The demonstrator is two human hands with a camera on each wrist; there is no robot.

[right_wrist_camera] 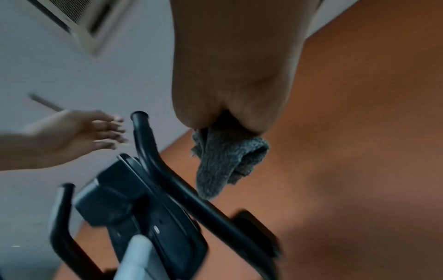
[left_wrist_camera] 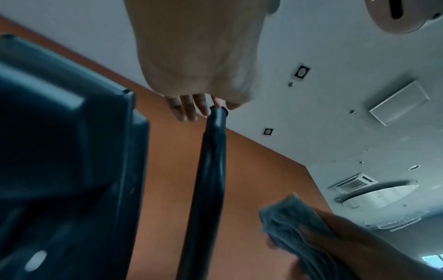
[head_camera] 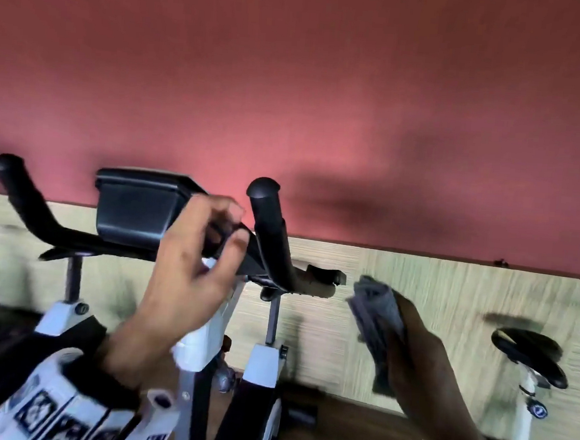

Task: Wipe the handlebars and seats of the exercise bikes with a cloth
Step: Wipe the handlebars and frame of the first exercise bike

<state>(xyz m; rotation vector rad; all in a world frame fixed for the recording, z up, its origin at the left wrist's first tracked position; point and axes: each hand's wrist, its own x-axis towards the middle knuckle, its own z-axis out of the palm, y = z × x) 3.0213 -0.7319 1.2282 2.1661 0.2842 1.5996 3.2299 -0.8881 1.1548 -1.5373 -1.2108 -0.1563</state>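
My right hand (head_camera: 419,363) was the grip at work: its fingers were curled round a folded grey terry cloth (head_camera: 376,315), clenched on it, with the cloth's free end sticking out past the palm (right_wrist_camera: 224,164). I held it in the air just to the right of the black padded right handlebar horn (head_camera: 269,228) of the nearest exercise bike, near the horn but not touching it as far as the head view showed; in the right wrist view the cloth's tip hung close above the bar (right_wrist_camera: 182,189), and I could not tell whether it brushed it.

My left hand (head_camera: 189,264) was released, holding nothing, its fingers loosely bent and spread. It hovered just left of that same horn; in the left wrist view the fingertips (left_wrist_camera: 187,108) sat beside the horn's capped end (left_wrist_camera: 217,115), and contact was unclear through the blur.

Left of the horn, behind my left hand, stood the bike's black rectangular console (head_camera: 135,209), and farther left the other black handlebar horn (head_camera: 23,191). Below the horn were the white-and-black bike frame (head_camera: 197,344) and grey stem. Well to the right of the horn, a black saddle (head_camera: 529,357) on a white post belonged to another bike. Behind the horn rose a red wall (head_camera: 291,82) over pale wood-grain panelling (head_camera: 447,299).
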